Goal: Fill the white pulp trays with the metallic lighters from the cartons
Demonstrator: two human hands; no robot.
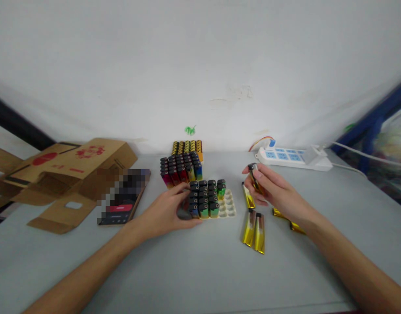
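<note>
A cream plastic tray (229, 208) on the grey table holds several upright lighters (207, 196) with black caps; its right slots are bare. My left hand (169, 213) rests against the tray's left side, fingers curled on the lighters there. My right hand (272, 189) is raised just right of the tray, pinching one gold lighter (253, 174) between thumb and fingers. Several gold lighters (254, 226) lie flat on the table below and beside that hand.
Two full trays of lighters (181, 168) stand behind the cream tray near the wall. A brown cardboard box (69, 170) and a dark packet (124, 200) lie at the left. A white power strip (292, 158) with cables sits at the back right.
</note>
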